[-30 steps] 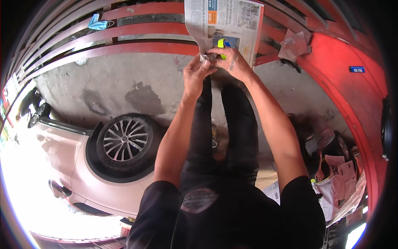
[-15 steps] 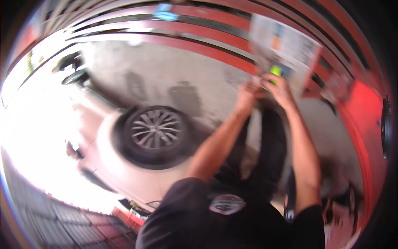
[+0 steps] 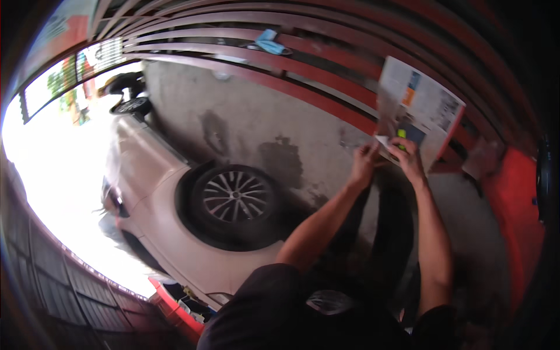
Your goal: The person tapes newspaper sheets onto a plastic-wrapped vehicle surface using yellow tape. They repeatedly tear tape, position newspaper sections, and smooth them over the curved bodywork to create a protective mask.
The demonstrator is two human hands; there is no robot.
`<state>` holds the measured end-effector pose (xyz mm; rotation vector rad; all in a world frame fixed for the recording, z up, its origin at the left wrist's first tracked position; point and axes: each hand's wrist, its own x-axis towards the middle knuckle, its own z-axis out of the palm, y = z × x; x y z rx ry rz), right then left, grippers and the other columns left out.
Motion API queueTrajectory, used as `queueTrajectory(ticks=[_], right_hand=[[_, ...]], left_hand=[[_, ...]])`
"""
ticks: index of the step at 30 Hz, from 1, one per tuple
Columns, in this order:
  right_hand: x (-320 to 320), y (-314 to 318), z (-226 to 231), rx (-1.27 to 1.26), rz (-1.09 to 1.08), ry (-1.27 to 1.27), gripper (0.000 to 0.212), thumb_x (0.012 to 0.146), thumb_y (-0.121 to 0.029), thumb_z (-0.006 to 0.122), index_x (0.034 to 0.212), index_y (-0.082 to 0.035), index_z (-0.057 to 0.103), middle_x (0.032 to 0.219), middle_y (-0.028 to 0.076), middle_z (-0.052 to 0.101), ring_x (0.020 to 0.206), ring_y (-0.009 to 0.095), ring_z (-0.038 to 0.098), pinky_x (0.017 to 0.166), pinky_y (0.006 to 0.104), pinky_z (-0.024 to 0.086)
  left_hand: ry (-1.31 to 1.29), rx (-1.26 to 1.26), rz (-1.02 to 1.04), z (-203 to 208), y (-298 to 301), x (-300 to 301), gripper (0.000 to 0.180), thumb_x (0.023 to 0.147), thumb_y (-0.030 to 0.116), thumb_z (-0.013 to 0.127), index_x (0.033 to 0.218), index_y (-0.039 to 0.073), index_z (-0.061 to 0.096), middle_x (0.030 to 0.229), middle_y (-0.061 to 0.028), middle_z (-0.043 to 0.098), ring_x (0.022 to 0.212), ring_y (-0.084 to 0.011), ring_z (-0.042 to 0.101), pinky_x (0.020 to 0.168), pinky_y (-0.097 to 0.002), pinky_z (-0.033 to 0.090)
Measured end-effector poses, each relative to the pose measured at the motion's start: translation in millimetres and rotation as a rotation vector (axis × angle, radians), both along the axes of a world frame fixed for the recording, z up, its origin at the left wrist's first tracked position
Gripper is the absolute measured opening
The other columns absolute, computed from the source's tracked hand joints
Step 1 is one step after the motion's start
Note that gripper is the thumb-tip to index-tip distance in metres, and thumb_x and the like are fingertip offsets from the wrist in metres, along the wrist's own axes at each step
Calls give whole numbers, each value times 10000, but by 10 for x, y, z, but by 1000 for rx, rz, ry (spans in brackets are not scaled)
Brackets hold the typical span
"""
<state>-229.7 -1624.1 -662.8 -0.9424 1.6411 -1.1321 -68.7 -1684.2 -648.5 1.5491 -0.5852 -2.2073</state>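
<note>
A printed paper sheet (image 3: pixel 426 105) lies on red slats in front of me. At its near edge my left hand (image 3: pixel 364 164) is closed in a pinch, beside a small white pointed piece (image 3: pixel 383 140) that looks like paper. Close on its right, my right hand (image 3: pixel 408 160) has its fingers curled round a small bright yellow-green object (image 3: pixel 402 134). The fingers cover most of that object, and its kind cannot be made out. A dark blue-grey patch (image 3: pixel 415 135) shows on the sheet just beyond the right hand.
A pale car with a dark-tyred wheel (image 3: pixel 234 195) stands to my left on a stained concrete floor (image 3: pixel 280 157). A blue face mask (image 3: pixel 269 42) lies on the red slats (image 3: pixel 326 81). A red surface (image 3: pixel 519 192) rises at the right. Farther left is a dark crouching figure (image 3: pixel 125 83).
The view has shifted, so the sheet, wheel and hands appear lower and farther right. The white pointed piece now shows between my hands. Both hands remain together at the sheet's near edge.
</note>
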Motion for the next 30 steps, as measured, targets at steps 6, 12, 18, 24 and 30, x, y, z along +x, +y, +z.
queueTrajectory(ticks=[6, 12, 18, 24, 30], right_hand=[[-219, 37, 347, 124, -501, -360, 155, 915, -155, 709, 951, -6, 692, 862, -9, 663, 809, 73, 594, 723, 250, 450], [-762, 524, 714, 22, -804, -103, 106, 922, -100, 678, 992, -21, 675, 925, -10, 613, 849, 72, 539, 759, 227, 405], [-845, 593, 717, -47, -988, -358, 144, 911, -158, 701, 978, -36, 663, 861, 12, 615, 821, 95, 552, 750, 253, 426], [-221, -53, 1637, 32, -366, -213, 93, 952, -122, 670, 982, -35, 655, 786, -34, 594, 718, 54, 519, 623, 243, 432], [259, -334, 1609, 127, 34, 0, 143, 911, -111, 692, 1019, -23, 661, 925, 62, 681, 825, 178, 634, 753, 340, 505]], left_hand=[[-29, -48, -10, 224, -163, 229, 347, 1081, 257, 488, 1225, -51, 555, 1166, -192, 653, 1078, -328, 684, 927, -506, 598], [-163, 40, 171, 4, -134, 598, 350, 1080, 232, 480, 1294, -45, 489, 1200, -174, 614, 1070, -322, 665, 889, -493, 608], [-207, 111, 228, -262, -140, 837, 396, 1059, 237, 527, 1319, -57, 475, 1230, -174, 596, 1088, -327, 646, 857, -485, 584], [-159, 122, 265, 38, -287, 571, 377, 1043, 197, 531, 1325, -48, 479, 1274, -194, 576, 1165, -349, 600, 967, -553, 528], [-276, -12, 59, 550, -335, 469, 330, 941, 130, 668, 1196, -60, 578, 989, -159, 681, 812, -296, 703, 656, -430, 612]])
